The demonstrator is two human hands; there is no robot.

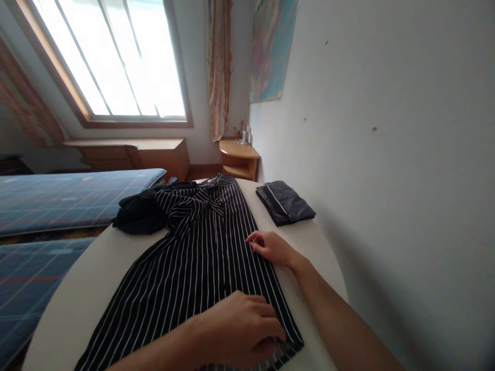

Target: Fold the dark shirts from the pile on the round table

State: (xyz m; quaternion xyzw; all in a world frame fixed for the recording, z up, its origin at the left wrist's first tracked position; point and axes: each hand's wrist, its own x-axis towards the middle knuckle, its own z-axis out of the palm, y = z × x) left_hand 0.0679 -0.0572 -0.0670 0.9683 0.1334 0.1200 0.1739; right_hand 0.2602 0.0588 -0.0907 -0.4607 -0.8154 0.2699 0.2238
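A long black garment with white stripes (209, 252) lies spread over the round cream table (77, 288), bunched at its far end. At its near right corner, my left hand (247, 327) is closed with curled fingers on the hem; the fingertips are partly hidden behind the knuckles. Farther up the right edge, my right hand (273, 247) has thumb and fingers bent together in a pinch at the striped cloth. A folded dark grey garment (286, 202) rests on the table beyond my right hand. Crumpled black clothing (141, 211) lies left of the striped garment's far end.
A white wall (394, 196) runs close along the table's right side. Blue plaid mattresses (77, 198) stand to the left. Behind are a wooden desk (162, 152), a corner shelf (240, 151) and a bright window (127, 62) with patterned curtains (219, 72).
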